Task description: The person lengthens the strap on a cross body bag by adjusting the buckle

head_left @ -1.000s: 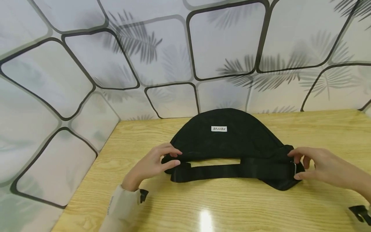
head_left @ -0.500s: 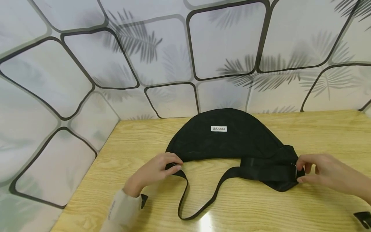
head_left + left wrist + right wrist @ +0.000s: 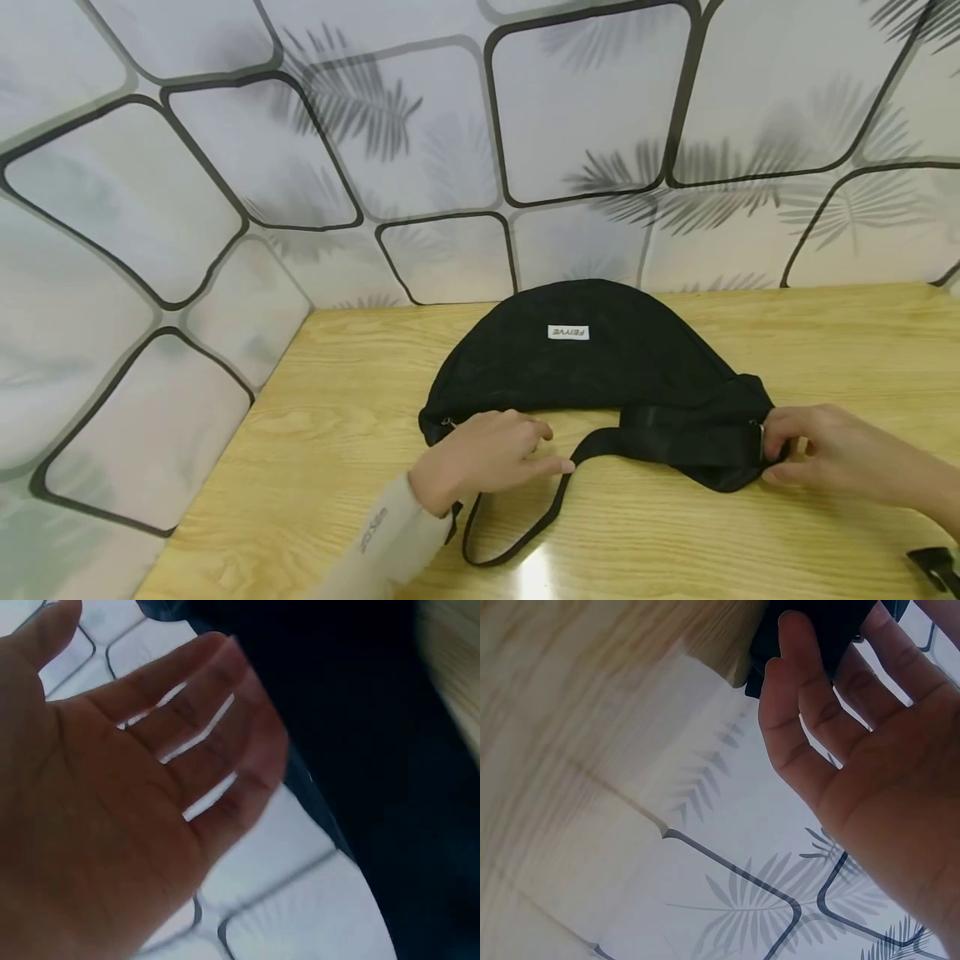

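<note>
A black half-moon waist bag (image 3: pixel 585 367) with a white label (image 3: pixel 568 332) lies on the table, curved side toward the wall. Its black strap (image 3: pixel 643 446) runs along the near side and droops in a loop toward the front. My left hand (image 3: pixel 487 457) hovers over the strap loop, its thumb tip close to the strap; whether they touch is unclear. In the left wrist view that hand (image 3: pixel 142 772) shows an extended palm holding nothing. At the bag's right end, by a metal ring (image 3: pixel 762 442), my right hand (image 3: pixel 832 446) pinches the black fabric between thumb and fingers.
A wood-grain table (image 3: pixel 315 400) carries the bag. Behind and to the left rise walls (image 3: pixel 442 142) covered in a leaf and rounded-tile pattern. A black strap end (image 3: pixel 933 567) hangs at the right wrist.
The strap, earlier stretched flat along the bag, has dropped into a loose loop. My left hand has left the bag's left end and moved right. My right hand has closed on the right end.
</note>
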{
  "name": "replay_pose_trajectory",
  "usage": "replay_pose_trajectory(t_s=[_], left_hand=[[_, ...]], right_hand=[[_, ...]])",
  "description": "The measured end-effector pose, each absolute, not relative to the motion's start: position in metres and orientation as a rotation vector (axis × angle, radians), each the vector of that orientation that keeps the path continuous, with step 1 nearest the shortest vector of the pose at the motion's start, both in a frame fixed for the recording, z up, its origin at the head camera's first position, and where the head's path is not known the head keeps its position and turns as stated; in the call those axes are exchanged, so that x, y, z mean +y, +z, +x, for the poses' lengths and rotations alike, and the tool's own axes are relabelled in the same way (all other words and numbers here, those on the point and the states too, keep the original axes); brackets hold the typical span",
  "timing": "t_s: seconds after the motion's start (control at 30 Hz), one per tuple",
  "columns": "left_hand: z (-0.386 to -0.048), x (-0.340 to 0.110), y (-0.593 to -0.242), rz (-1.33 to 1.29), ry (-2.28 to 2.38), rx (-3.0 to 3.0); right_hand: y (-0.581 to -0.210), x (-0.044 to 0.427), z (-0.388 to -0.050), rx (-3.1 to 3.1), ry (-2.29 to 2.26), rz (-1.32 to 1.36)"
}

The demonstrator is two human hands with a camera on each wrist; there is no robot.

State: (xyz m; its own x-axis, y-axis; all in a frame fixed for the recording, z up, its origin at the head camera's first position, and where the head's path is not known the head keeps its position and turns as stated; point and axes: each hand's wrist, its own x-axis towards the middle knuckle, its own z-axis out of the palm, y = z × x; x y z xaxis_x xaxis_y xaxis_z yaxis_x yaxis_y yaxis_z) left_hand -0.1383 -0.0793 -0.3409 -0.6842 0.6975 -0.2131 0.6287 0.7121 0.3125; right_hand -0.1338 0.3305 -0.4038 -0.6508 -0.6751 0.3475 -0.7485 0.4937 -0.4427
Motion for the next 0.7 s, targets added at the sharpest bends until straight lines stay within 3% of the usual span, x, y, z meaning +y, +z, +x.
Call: replay_pose_trajectory(t_s=[0.3, 0.7], left_hand=[[-0.147, -0.057, -0.35, 0.992, 0.128, 2.513], [-0.15, -0.117, -0.353, 1.0, 0.123, 2.572]], right_hand=[[-0.404, 0.322, -0.137, -2.59, 0.879, 1.303], [-0.399, 0.33, -0.136, -2.689, 0.677, 1.171]])
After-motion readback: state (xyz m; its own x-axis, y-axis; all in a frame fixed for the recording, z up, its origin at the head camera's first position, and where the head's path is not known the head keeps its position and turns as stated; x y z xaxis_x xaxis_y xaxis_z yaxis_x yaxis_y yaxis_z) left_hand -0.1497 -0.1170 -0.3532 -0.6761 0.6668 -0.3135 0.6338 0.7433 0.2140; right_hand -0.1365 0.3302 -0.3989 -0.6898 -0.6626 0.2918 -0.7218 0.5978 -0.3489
